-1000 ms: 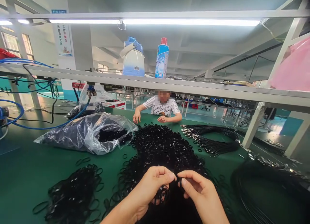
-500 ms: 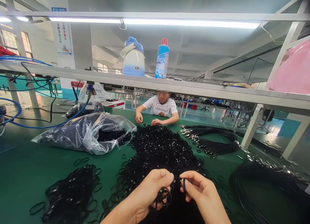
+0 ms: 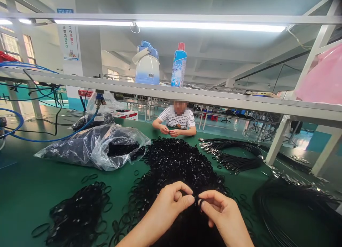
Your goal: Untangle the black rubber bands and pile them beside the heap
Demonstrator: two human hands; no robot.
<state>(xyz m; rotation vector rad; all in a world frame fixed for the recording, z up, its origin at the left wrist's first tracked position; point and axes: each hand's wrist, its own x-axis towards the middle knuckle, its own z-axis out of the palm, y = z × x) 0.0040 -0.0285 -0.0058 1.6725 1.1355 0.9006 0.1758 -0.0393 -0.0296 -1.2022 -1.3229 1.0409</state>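
A clear plastic bag of dark parts lies on the green table. Black cables coil farther right. On the shelf stand a jug and what seems a spray can.

Green table under black rings, bag

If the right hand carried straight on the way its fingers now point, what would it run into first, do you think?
The right hand points left, so it would most likely meet the left hand first; their fingertips already nearly touch around a small black ring, above the ring pile.
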